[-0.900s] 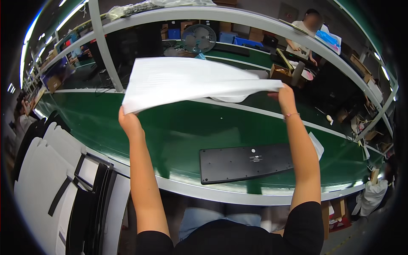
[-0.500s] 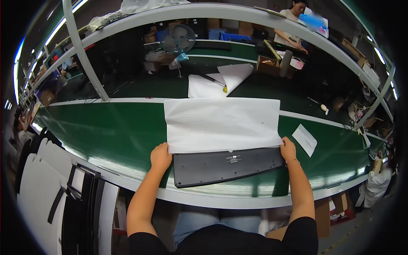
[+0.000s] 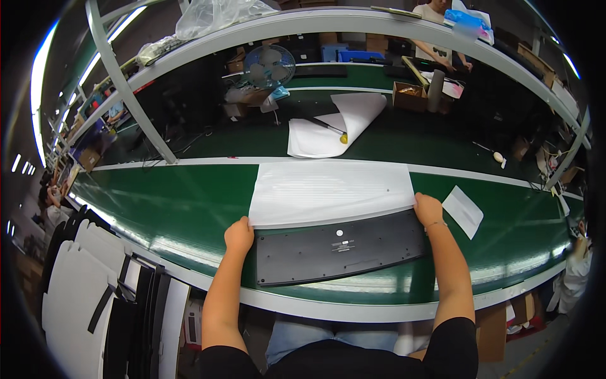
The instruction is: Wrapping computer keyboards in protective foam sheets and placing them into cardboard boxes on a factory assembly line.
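Round fan (image 3: 270,66) left of blue bin (image 3: 360,55) and cardboard box (image 3: 409,99), clear plastic (image 3: 214,19) on overhead shelf (image 3: 341,19)

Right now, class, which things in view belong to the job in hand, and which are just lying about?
Seemingly in the job:
large sheet, held by the left grip and right grip
black panel, by that sheet's near edge

Seemingly just lying or standing about:
small sheet, to the right
yellow-ended tool
fan
brown box
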Demonstrator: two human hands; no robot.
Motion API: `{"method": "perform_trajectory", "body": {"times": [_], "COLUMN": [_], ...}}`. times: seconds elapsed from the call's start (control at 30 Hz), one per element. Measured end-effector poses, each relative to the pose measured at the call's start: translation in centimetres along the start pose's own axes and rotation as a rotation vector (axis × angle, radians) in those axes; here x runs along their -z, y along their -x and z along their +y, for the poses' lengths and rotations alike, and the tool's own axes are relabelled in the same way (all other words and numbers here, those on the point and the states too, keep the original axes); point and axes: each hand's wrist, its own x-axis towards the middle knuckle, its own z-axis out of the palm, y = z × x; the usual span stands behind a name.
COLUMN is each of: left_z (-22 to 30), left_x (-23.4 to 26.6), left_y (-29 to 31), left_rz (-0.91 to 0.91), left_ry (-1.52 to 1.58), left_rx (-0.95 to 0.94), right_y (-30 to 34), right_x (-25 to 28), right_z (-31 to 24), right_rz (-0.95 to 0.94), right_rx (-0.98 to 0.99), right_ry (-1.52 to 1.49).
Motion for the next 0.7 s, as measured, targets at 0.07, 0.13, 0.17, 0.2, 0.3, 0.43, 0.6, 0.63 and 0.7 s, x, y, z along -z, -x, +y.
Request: {"method": "perform_trajectory", "body": {"times": [0.07,0.13,0.17,0.2,0.3,0.43,0.6,0.63,0.7], "left_z": [-0.8,-1.6,-1.9,-2.3,-2.5,-1.8,-1.0,-1.3,-1.9], "left_x": [-0.8,-0.7,-0.5,-0.3,0.4,1.3,2.3,1.9,1.1], "left_y": [0.1,0.8,1.4,2.0,3.8,5.3,5.1,4.7,3.4], "left_rz": [0.058,0.067,0.079,0.09,0.085,0.035,-0.046,-0.018,0.038], "left_ry": [-0.066,-0.063,-0.056,-0.05,-0.021,0.063,0.095,0.06,-0.006], "left_rx": [-0.136,-0.175,-0.216,-0.257,-0.26,-0.153,-0.025,-0.018,-0.007], "right_y": [0.0,0.2,0.5,0.9,2.2,3.8,4.8,4.2,2.9], "right_x": [-1.2,-1.0,-0.4,0.1,1.6,2.5,2.6,2.4,1.6], "right_z": [0.0,-0.4,-0.5,-0.7,-1.1,-1.1,-1.6,-2.1,-3.1], "right_rz": [0.073,0.06,0.05,0.04,0.013,-0.038,-0.02,-0.023,-0.029], "right_rx": [0.087,0.12,0.151,0.182,0.203,0.164,0.122,0.087,0.013], "right_ry": [0.119,0.105,0.093,0.081,0.015,-0.128,-0.277,-0.218,-0.097]}}
